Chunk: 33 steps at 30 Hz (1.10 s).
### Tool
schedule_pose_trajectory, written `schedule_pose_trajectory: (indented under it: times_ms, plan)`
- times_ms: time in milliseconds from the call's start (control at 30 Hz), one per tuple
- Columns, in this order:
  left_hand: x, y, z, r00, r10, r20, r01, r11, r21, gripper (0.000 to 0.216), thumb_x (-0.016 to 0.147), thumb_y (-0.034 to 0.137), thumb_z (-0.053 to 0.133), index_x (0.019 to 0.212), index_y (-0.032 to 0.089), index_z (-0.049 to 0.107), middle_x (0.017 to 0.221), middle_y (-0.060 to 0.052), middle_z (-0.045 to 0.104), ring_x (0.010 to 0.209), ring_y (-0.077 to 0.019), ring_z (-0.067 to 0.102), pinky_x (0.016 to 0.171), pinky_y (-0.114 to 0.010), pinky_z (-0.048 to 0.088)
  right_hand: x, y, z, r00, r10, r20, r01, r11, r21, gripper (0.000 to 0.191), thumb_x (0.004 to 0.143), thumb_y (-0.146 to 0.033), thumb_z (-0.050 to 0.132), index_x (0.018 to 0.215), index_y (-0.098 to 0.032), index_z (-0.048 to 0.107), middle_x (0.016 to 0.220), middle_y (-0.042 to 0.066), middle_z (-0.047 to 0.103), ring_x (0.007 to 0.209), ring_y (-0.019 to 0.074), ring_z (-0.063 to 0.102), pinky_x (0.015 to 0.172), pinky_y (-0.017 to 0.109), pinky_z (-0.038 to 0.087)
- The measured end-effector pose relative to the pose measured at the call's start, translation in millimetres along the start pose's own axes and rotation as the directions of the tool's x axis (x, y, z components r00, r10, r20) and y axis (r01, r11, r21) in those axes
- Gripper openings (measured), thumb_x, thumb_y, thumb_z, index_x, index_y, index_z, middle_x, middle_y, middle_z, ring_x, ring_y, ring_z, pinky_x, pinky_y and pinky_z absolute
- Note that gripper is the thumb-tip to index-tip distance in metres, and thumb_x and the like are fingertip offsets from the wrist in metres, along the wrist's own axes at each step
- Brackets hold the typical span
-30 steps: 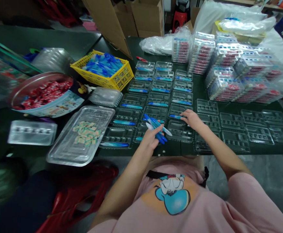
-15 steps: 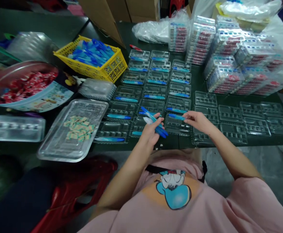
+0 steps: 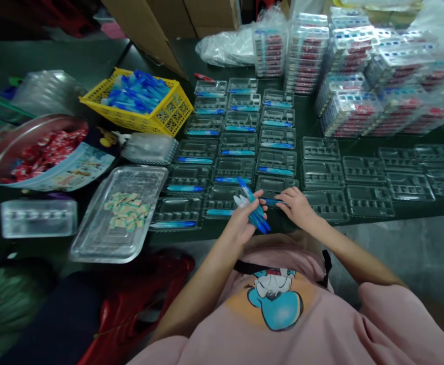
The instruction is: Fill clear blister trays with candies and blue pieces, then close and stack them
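My left hand [image 3: 247,217] is closed around a small bunch of blue pens [image 3: 259,220], which stick out both above and below the fingers. Just right of it, my right hand [image 3: 298,205] pinches one blue pen [image 3: 272,202] at the front edge of a clear plastic tray [image 3: 277,185]. That pen lies level along the tray's lower slot, its right end covered by the fingertips. Beside and behind the hands, rows of similar clear trays [image 3: 232,167] each have one blue pen lying along the near edge.
A yellow basket [image 3: 174,109] full of blue pens stands back left. Nearer are a round tub [image 3: 56,175] of red wrapped pieces and a clear lid [image 3: 92,238] with small striped blocks. Trays without pens [image 3: 370,200] lie right; filled packs [image 3: 305,56] are stacked behind.
My right hand has brought its pen down and closer to my body, onto the front tray. My left hand still holds its bunch. The whole view has shifted slightly.
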<state>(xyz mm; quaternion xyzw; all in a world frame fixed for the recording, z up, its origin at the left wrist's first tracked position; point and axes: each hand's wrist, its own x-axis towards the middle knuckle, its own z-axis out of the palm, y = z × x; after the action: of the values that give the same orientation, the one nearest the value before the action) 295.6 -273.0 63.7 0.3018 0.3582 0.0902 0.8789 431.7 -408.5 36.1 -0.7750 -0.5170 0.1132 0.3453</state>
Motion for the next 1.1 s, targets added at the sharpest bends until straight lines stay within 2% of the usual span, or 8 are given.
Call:
schedule_pose_trajectory:
  times_ms: [100,200,300,433,533,800,967,1100]
  plan:
    - [-6,-19,12,0.985,-0.136,0.103,0.119,0.981,0.152,0.032,0.066,0.023,0.083,0.093,0.013,0.069,0.079,-0.002,0.065,0.066,-0.0119,0.061,0.055,-0.022,0.05,-10,-16,-5,0.991,0.134,0.01,-0.128,0.917,0.378,0.023,0.093,-0.033,0.056,0.107,-0.02,0.067,0.094,0.006,0.064,0.08,0.0178,0.061,0.074,0.033,0.051]
    - [-12,-40,23,0.949,-0.283,0.138,0.238,0.933,0.271,0.029,0.064,0.026,0.086,0.08,0.011,0.068,0.075,-0.004,0.066,0.065,-0.0118,0.061,0.058,-0.022,0.049,-25,-24,-11,0.938,0.273,0.212,-0.344,0.677,0.651,0.031,0.091,-0.047,0.056,0.102,-0.019,0.064,0.078,-0.001,0.06,0.051,0.0092,0.052,0.051,0.024,0.046]
    - [-13,-48,31,0.916,-0.372,0.149,0.326,0.909,0.259,0.034,0.069,0.028,0.084,0.096,0.012,0.069,0.085,-0.007,0.068,0.078,-0.0168,0.066,0.068,-0.027,0.054,-41,-12,-38,0.924,0.372,0.092,-0.323,0.627,0.708,0.035,0.091,-0.052,0.055,0.1,-0.019,0.062,0.077,-0.001,0.063,0.062,0.0115,0.057,0.062,0.026,0.049]
    - [-5,-41,39,0.899,-0.426,0.102,0.403,0.895,0.19,0.037,0.08,0.031,0.074,0.113,0.019,0.064,0.093,-0.007,0.068,0.092,-0.0236,0.067,0.078,-0.04,0.057,-64,27,-100,0.915,0.331,-0.229,-0.218,0.886,0.41,0.033,0.096,-0.044,0.05,0.11,-0.019,0.065,0.085,0.003,0.064,0.082,0.0171,0.06,0.082,0.033,0.048]
    - [0,-33,45,0.899,-0.437,0.042,0.425,0.891,0.16,0.033,0.082,0.027,0.071,0.114,0.022,0.063,0.091,-0.005,0.067,0.089,-0.0222,0.067,0.081,-0.046,0.057,-83,49,-127,0.953,0.218,-0.21,-0.192,0.972,0.135,0.032,0.098,-0.035,0.047,0.122,-0.021,0.064,0.096,0.007,0.063,0.09,0.0196,0.059,0.084,0.036,0.048]
    - [5,-25,63,0.937,-0.348,0.034,0.335,0.922,0.191,0.038,0.074,0.009,0.067,0.11,0.021,0.063,0.092,-0.003,0.067,0.088,-0.0205,0.067,0.085,-0.046,0.057,-110,65,-87,0.997,0.015,0.078,-0.002,0.986,-0.169,0.023,0.098,-0.024,0.048,0.105,-0.018,0.069,0.094,0.009,0.068,0.089,0.0216,0.056,0.079,0.036,0.045]
    - [9,-26,76,0.961,-0.266,0.077,0.242,0.942,0.234,0.034,0.072,0.012,0.071,0.103,0.019,0.058,0.103,-0.006,0.07,0.095,-0.0222,0.067,0.084,-0.044,0.056,-113,74,-75,0.999,-0.008,0.051,0.021,0.965,-0.26,0.022,0.097,-0.026,0.052,0.104,-0.018,0.071,0.097,0.011,0.067,0.089,0.0224,0.053,0.076,0.036,0.042]
    - [33,-26,98,0.973,-0.159,0.168,0.085,0.921,0.381,0.031,0.072,0.025,0.075,0.098,0.02,0.059,0.099,-0.004,0.068,0.085,-0.0174,0.065,0.073,-0.031,0.053,-113,73,-78,0.998,-0.039,-0.049,0.026,0.971,-0.237,0.024,0.095,-0.033,0.056,0.109,-0.018,0.069,0.099,0.011,0.066,0.093,0.0234,0.054,0.078,0.038,0.043]
